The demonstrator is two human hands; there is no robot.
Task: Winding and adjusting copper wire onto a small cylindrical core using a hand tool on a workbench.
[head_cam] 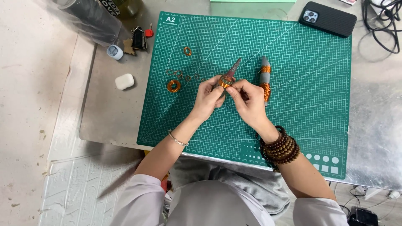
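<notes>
Covering grey metal table [368,138]: green gridded cutting mat [301,104]; pale concrete floor [29,104] beside.

Seen from above against the green cutting mat [293,125], the person wears a pale, whitish short-sleeved top, its sleeves ending above the elbows just below the mat's near edge. Grey fabric, loosely creased, covers the lap below that same edge. The left wrist carries a thin silver bangle [178,138], lying over the mat's lower left part. The right wrist carries a thick stack of dark brown wooden bead bracelets [279,146], wound in several rows, with round beads of differing sizes, sitting over the mat's lower edge. The forearms are bare from sleeve to wrist. The left hand [208,98] and right hand [248,99] wear no gloves.
</notes>
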